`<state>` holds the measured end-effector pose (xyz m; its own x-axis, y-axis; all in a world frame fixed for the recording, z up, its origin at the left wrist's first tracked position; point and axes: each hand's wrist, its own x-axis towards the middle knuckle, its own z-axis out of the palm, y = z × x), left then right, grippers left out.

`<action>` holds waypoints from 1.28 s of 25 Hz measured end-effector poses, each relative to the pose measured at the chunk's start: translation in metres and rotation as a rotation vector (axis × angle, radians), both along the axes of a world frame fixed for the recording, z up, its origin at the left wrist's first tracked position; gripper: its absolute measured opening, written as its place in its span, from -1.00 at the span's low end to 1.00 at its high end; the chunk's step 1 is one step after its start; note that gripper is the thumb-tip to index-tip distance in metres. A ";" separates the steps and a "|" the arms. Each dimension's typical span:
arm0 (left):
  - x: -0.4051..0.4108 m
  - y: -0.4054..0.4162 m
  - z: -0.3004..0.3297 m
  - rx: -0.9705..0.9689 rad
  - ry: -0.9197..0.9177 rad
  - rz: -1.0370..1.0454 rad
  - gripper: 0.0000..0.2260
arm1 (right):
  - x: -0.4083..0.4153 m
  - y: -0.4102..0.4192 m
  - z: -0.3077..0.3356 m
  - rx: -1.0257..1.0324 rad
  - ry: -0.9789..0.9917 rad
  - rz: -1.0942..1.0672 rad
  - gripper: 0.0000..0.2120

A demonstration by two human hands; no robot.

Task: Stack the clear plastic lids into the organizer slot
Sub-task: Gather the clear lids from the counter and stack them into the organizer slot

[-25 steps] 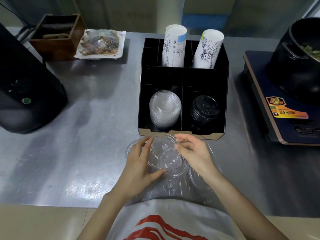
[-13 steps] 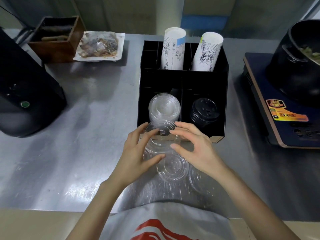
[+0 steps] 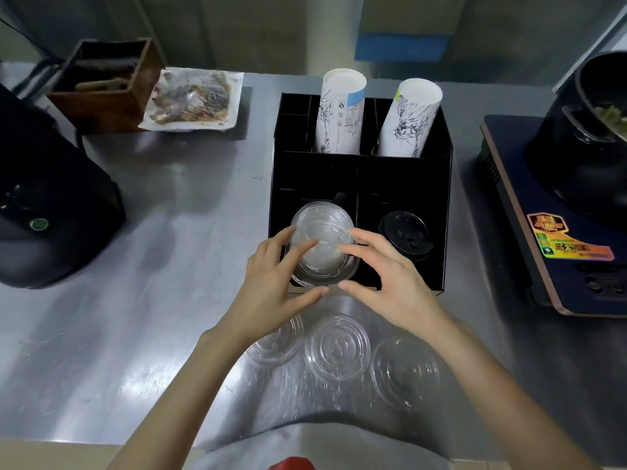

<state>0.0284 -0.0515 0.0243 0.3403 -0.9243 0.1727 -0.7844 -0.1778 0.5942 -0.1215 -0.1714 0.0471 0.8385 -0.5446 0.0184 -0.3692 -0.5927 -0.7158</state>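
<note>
A black organizer (image 3: 441,205) stands on the steel counter. Its front left slot holds a stack of clear plastic lids (image 3: 322,220). My left hand (image 3: 271,286) and my right hand (image 3: 390,276) together hold one clear lid (image 3: 322,276) by its rim, right at the front of that stack, inside the slot's opening. Three more clear lids lie flat on the counter near me: one at the left (image 3: 278,344), partly under my left wrist, one in the middle (image 3: 337,347), one at the right (image 3: 405,371).
Black lids (image 3: 405,232) fill the front right slot. Two sleeves of paper cups (image 3: 341,113) stand in the back slots. An induction cooker (image 3: 559,252) with a black pot sits at the right, a black appliance (image 3: 44,205) at the left, a wooden box (image 3: 101,86) and wrapped tray (image 3: 193,100) behind.
Both hands lifted one clear lid off the counter pile and carried it forward and up into the front left slot. Three lids stay on the counter.
</note>
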 end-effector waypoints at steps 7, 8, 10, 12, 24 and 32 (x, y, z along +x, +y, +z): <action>0.014 -0.027 -0.004 0.021 -0.069 0.038 -0.47 | 0.021 -0.023 -0.004 -0.062 0.055 -0.019 -0.57; 0.016 -0.030 -0.005 0.025 -0.078 0.039 -0.47 | 0.023 -0.026 -0.006 -0.071 0.058 -0.019 -0.57; 0.017 -0.035 -0.007 0.027 -0.097 0.044 -0.49 | 0.026 -0.029 -0.009 -0.098 0.075 -0.015 -0.57; 0.017 -0.038 -0.010 0.032 -0.115 0.048 -0.49 | 0.028 -0.032 -0.012 -0.103 0.082 -0.010 -0.57; 0.015 -0.039 -0.018 0.102 -0.237 0.046 -0.51 | 0.031 -0.028 -0.012 -0.187 0.154 0.031 -0.58; 0.011 -0.037 -0.009 0.073 -0.128 0.044 -0.45 | 0.029 -0.026 -0.006 -0.187 0.173 0.019 -0.56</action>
<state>0.0399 -0.0885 0.0156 0.3599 -0.9209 0.1497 -0.8435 -0.2526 0.4741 -0.0921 -0.1975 0.0410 0.8482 -0.5289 -0.0278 -0.4641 -0.7169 -0.5202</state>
